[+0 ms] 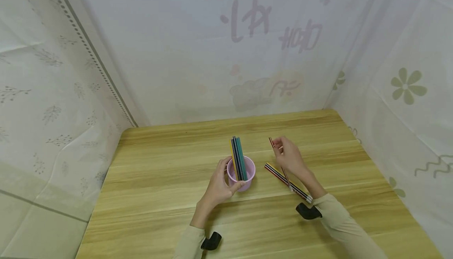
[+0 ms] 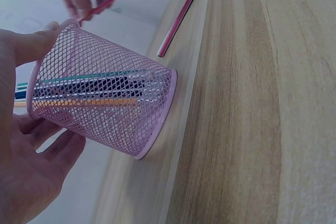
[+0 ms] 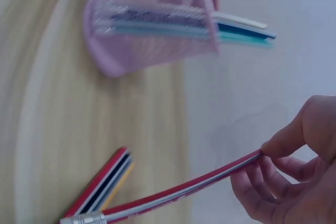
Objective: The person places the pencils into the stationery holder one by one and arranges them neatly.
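A pink mesh pencil cup [image 1: 251,168] stands on the table, holding several pencils [image 1: 238,151] in teal, dark and yellow that lean on its rim. My left hand [image 1: 217,186] grips the cup near its rim, thumb on one side and fingers on the other. Right of the cup, my right hand [image 1: 290,157] pinches a red striped pencil [image 3: 184,188] close to one end. Its other end, with a silver band, slants down over a small bundle of pencils [image 1: 301,193] lying on the table, in red, black and yellow.
The wood-grain table [image 1: 159,164] has its far edge against a pale printed curtain [image 1: 184,54]. More patterned curtain [image 1: 403,133] hangs along the sides. A black wrist piece [image 1: 308,212] is at the right sleeve, and another black piece [image 1: 211,241] at the left.
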### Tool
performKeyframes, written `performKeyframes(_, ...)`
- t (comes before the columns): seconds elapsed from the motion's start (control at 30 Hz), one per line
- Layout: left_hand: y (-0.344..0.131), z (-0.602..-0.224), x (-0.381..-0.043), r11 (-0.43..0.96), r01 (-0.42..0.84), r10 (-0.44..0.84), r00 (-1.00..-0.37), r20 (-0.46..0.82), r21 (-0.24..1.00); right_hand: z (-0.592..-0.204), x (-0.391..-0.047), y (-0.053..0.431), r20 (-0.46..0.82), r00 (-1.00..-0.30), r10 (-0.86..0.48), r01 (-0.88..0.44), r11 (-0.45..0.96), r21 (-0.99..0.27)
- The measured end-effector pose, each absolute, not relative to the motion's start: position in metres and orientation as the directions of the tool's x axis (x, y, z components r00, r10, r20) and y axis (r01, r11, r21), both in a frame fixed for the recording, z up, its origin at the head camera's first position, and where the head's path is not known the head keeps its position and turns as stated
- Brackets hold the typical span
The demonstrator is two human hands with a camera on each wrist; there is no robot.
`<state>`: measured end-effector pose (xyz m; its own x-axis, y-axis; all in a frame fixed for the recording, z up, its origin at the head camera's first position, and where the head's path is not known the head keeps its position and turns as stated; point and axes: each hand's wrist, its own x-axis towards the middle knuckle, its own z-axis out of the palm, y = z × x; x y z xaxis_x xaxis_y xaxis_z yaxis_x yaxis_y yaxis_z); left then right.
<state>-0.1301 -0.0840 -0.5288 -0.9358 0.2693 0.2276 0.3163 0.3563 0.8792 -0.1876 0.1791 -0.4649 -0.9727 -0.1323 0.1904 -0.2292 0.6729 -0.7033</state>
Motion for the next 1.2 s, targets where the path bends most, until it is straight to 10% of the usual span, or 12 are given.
performKeyframes(1.2, -0.085, -0.530, -0.130, 0.332, 0.291, 0.273, -0.940, 0.204, 0.897, -0.393, -0.179, 0.126, 0.423, -0.906, -0.013, -0.409, 0.281, -0.868)
